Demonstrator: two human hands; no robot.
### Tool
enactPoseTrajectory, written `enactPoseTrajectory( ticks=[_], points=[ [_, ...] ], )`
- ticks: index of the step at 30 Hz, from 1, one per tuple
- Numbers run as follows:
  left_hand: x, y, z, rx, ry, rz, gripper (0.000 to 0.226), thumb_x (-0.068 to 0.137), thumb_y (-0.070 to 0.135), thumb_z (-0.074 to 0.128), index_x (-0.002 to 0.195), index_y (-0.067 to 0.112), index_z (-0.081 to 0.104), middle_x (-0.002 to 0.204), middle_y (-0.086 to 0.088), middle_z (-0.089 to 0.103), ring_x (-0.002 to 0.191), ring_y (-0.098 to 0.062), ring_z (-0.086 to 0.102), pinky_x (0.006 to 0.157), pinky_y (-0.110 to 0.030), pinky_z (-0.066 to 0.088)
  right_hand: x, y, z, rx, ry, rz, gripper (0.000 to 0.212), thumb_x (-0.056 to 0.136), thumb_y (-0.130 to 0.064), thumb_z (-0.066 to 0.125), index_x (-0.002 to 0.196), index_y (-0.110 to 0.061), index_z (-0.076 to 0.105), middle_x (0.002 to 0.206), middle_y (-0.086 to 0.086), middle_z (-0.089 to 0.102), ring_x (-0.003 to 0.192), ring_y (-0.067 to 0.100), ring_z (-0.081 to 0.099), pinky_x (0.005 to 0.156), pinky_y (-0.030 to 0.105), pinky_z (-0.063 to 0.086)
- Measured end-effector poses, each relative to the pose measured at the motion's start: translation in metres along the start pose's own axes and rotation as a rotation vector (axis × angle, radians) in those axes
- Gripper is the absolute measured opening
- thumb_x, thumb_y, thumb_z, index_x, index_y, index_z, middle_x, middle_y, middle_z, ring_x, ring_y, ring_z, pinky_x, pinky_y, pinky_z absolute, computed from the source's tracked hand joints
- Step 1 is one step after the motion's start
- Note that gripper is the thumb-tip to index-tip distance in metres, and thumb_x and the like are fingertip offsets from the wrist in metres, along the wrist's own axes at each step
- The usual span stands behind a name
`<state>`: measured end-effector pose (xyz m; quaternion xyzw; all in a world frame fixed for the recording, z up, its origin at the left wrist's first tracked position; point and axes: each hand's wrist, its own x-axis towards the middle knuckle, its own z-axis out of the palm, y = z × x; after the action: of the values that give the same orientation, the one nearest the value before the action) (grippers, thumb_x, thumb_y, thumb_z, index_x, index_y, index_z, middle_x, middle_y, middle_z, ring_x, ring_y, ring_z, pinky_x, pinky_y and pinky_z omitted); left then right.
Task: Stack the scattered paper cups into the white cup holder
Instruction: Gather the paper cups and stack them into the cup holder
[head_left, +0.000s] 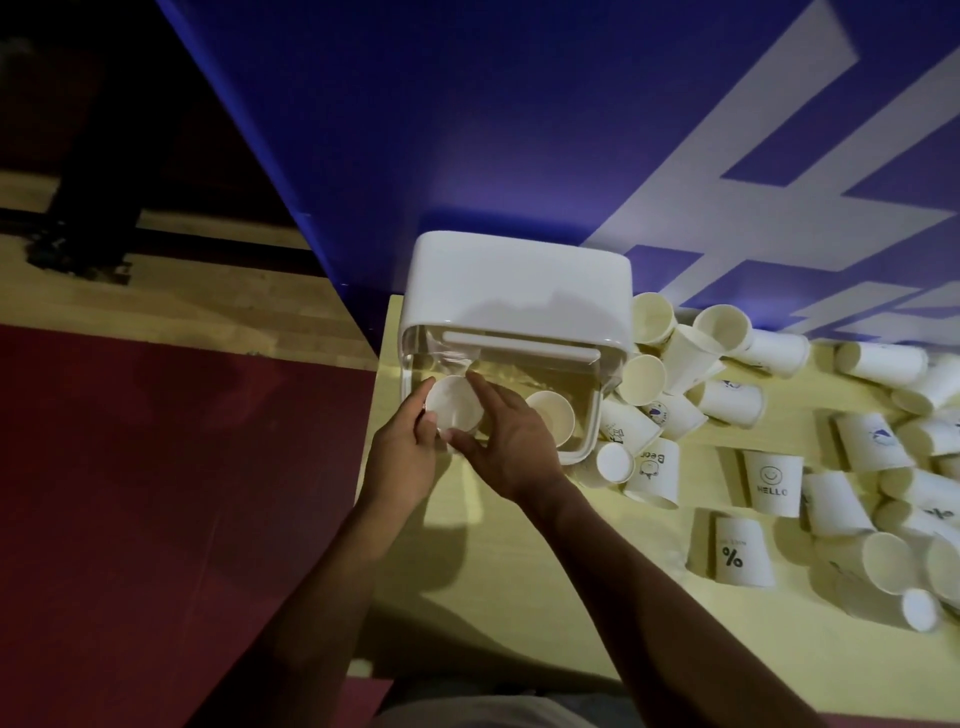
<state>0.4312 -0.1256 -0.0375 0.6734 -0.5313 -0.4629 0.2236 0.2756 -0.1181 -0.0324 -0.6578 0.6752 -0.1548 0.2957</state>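
Left grip (410, 447) and right grip (511, 441) both clamp round one white paper cup (453, 410), steadying it inside the white plastic cup holder (519, 280), likely to seat it straight.

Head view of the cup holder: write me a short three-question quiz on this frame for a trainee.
1. True or false: the left hand and the right hand both hold the same paper cup.
2. On which side of the cup holder do the scattered cups lie? A) the person's left B) the person's right C) on top of it
3. Fill in: the smiley cup bears the word ____.
Key: 1 true; 2 B; 3 HELLO.
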Motion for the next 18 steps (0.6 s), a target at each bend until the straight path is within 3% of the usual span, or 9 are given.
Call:
enactPoseTrajectory(
  ticks=[4,8,11,18],
  points=[
    [-0.014,0.017,-0.003,0.013,0.080,0.040,0.046,0.107,0.025,0.050,0.152,0.032,0.047,0.140,0.004,0.062,0.122,-0.014,0.060,0.092,-0.024,0.045,-0.009,-0.004,-0.009,0.053,0.045,-0.055,0.081,0.091,-0.061,0.061,0.156,-0.019,0.038,0.150,0.008,0.053,0.134,0.025,0.050,0.107,0.040,0.046],
    [-0.048,0.045,0.002,0.046,0.213,0.249,0.035,0.103,0.019,0.056,0.137,0.020,0.061,0.135,0.004,0.064,0.118,-0.015,0.063,0.094,-0.025,0.047,-0.041,0.006,-0.025,0.122,0.214,-0.067,0.038,0.096,-0.034,0.065,0.129,-0.015,0.065,0.125,0.002,0.066,0.116,0.019,0.060,0.092,0.038,0.056],
    [-0.068,0.069,0.030,0.050,0.096,0.359,0.031,0.101,0.023,0.055,0.130,0.020,0.063,0.128,0.009,0.065,0.112,-0.010,0.064,0.090,-0.013,0.046,-0.075,0.033,-0.040,0.163,0.263,0.002,0.021,0.095,-0.026,0.062,0.111,-0.018,0.072,0.109,-0.004,0.069,0.103,0.014,0.064,0.082,0.035,0.056],
    [-0.071,0.137,0.147,0.154,-0.191,0.502,0.031,0.101,0.024,0.057,0.131,0.027,0.060,0.128,0.018,0.057,0.105,-0.001,0.055,0.087,-0.020,0.047,-0.160,0.125,-0.104,0.266,0.395,0.227,0.013,0.095,-0.019,0.062,0.100,-0.023,0.073,0.098,-0.015,0.069,0.091,0.004,0.064,0.076,0.027,0.055]
  ],
)
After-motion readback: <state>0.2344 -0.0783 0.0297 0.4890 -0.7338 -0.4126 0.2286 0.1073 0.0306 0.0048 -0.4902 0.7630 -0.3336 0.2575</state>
